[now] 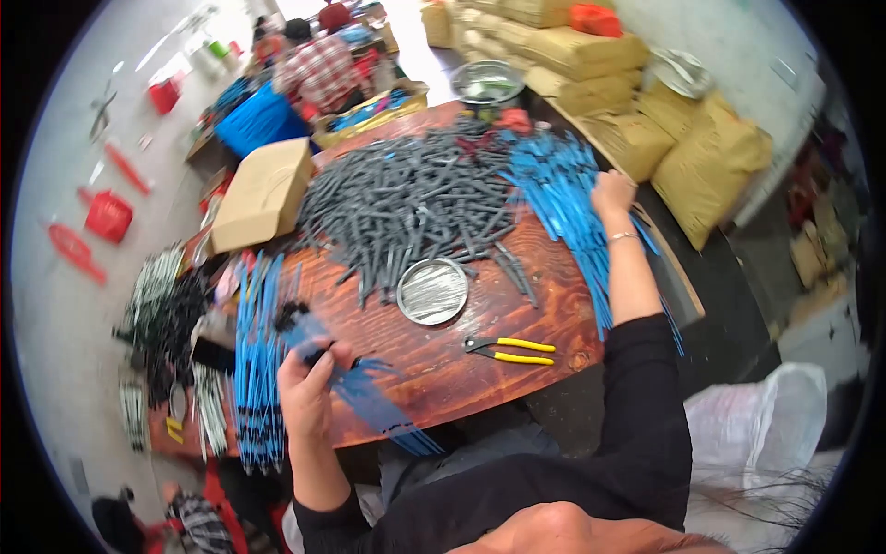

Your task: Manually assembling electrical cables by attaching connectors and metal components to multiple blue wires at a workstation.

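My left hand (312,380) is closed round a bundle of thin blue sticks (374,399) with black bits at their ends; motion blurs part of it. The bundle slants down to the table's front edge. Just left of that hand lies a long stack of similar blue sticks (258,360) with dark tips. Out to the right, my right hand (614,194) is curled at the edge of a loose heap of blue sticks (558,198). What its fingers hold, if anything, does not show.
Dark grey tube-like pieces (406,194) cover the wooden table's (434,369) middle. Nearer me are a round metal dish (432,292) and yellow-handled pliers (509,350). A cardboard box (263,194) stands at the left edge, tan sacks (706,166) at the far right. Other people (323,69) sit beyond.
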Available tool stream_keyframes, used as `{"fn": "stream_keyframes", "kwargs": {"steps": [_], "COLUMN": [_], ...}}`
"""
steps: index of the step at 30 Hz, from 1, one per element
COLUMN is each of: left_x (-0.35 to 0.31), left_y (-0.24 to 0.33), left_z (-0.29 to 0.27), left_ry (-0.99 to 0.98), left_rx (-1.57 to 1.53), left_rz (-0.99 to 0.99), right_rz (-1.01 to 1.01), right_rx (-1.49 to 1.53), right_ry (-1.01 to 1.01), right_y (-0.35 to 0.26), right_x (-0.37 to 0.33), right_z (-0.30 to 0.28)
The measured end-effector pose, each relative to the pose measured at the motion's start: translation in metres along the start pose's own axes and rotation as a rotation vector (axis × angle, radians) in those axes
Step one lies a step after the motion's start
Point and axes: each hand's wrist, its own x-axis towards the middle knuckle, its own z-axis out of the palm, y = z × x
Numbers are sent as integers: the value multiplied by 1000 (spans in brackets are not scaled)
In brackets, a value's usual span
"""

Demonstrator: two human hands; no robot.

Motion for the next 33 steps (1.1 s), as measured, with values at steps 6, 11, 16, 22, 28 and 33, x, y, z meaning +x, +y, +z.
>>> {"fn": "stream_keyframes", "kwargs": {"steps": [6,11,16,22,28,33], "left_x": [17,19,18,14,6,-6], "left_y": [-4,5,-2,-6,-11,-7], "left_z": [-3,-6,-4,9,4,6], "left_ry": [-67,-100,-109,-145,-87,-113], "left_rx": [-189,-279,-332,-458,-236,-276], "left_rz": [-131,-214,-198,-146,-12,-43], "right_rz": [-11,-183,-560,-559,-502,-481], "right_rx": [204,969,1288,1536,1656,1797], "right_ry": [67,-90,-796,-987,-843,-902], "right_y": [17,-43,-158,-212,-234,-241], "right_x": [0,-28,-134,-200,-228,-247], "right_z": [-13,-91,-226,-209,-197,-192]}}
